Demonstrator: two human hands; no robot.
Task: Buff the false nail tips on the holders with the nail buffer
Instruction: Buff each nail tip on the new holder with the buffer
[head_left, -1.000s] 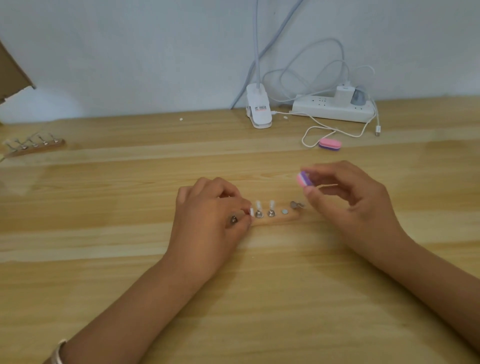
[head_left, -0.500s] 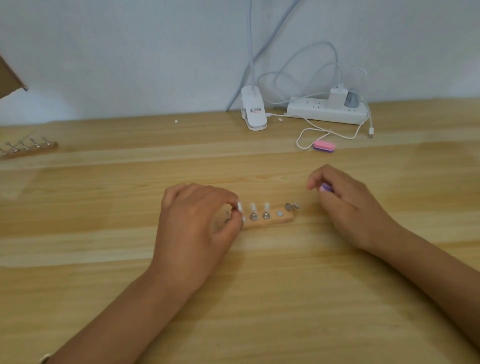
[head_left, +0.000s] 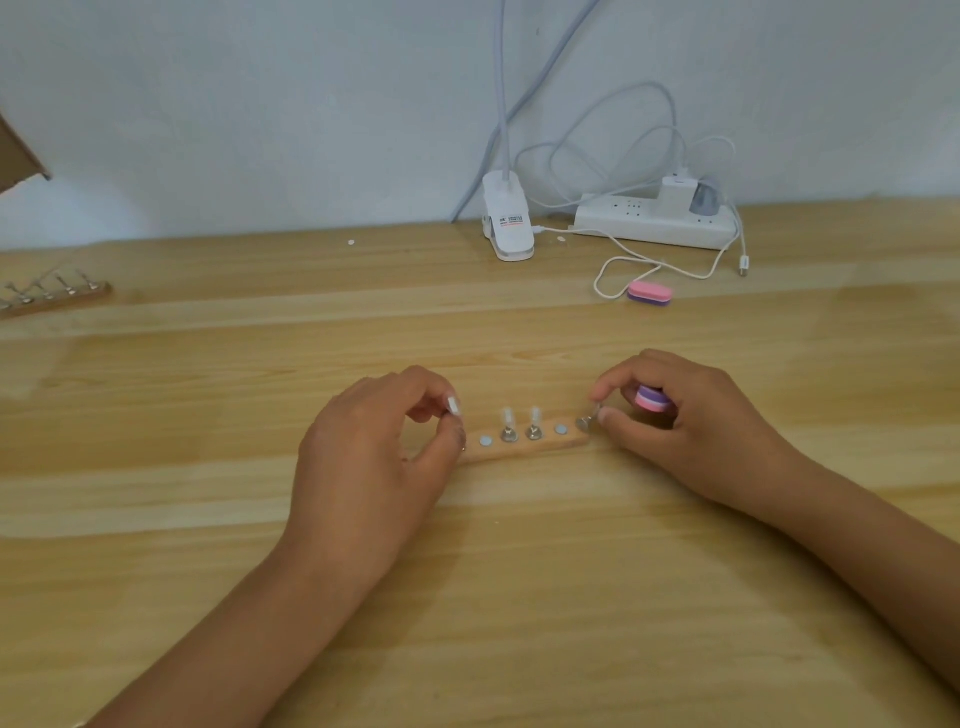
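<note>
Pale wood table (head_left: 208, 519), glossy, plank seams running left to right; plain white wall (head_left: 260, 104) behind. Holder strip (head_left: 524, 449) lies mid-table between both hands. Two false nail tips (head_left: 507, 417) stand upright on its middle pegs. Left hand (head_left: 374, 457) pinches a tipped holder (head_left: 453, 405) just above the strip's left end. Right hand (head_left: 691, 421) has the nail buffer (head_left: 651, 399) curled in its fingers, thumb and forefinger also nipping a metal holder (head_left: 589, 422) at the strip's right end. Against the wall: clip lamp base (head_left: 508, 223), power strip (head_left: 644, 224), loose white cable (head_left: 613, 270), spare buffer (head_left: 650, 294). Second rack (head_left: 52, 299) far left.
</note>
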